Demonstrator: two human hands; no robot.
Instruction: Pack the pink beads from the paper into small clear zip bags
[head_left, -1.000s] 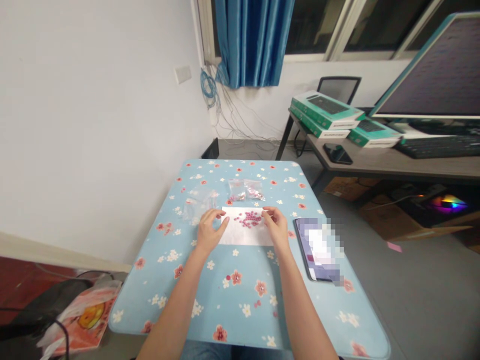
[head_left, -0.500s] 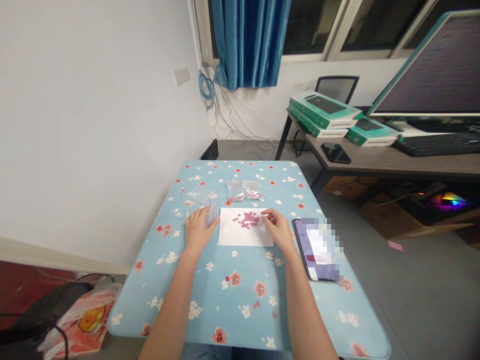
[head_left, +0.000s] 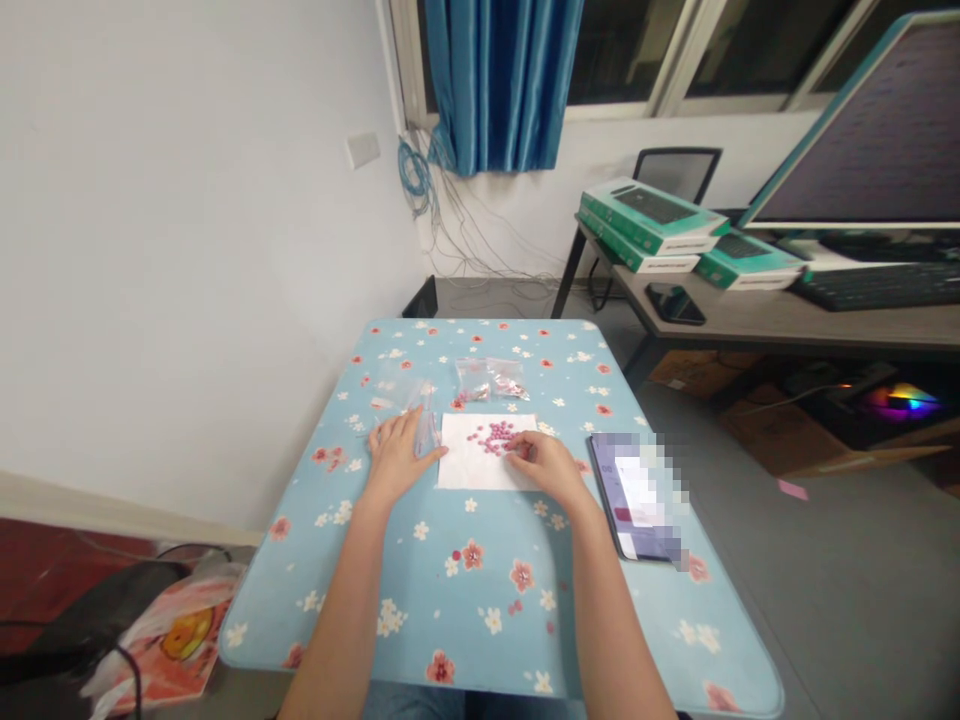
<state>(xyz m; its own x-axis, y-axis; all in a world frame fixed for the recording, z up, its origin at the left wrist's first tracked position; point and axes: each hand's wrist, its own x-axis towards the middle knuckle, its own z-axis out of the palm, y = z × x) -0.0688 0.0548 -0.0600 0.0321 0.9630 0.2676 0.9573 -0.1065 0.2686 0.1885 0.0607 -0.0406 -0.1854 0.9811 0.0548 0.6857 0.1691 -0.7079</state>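
Note:
Small round pink beads lie in a loose cluster on a white sheet of paper. My right hand is over the paper's right side, thumb and fingertips drawn together at the edge of the beads; whether a bead is between them is too small to make out. My left hand rests flat with spread fingers on clear plastic bags, its thumb touching the paper's left edge. Behind the paper lie two small clear zip bags with small pieces in them.
A phone with a partly blurred screen lies on the right of the flowered table. To the right a desk carries green keyboard boxes, a monitor and another phone. A white wall stands on the left.
My right hand has moved left, from the paper's right edge to the beads, and its fingertips have closed together. My left thumb has stretched out towards the paper.

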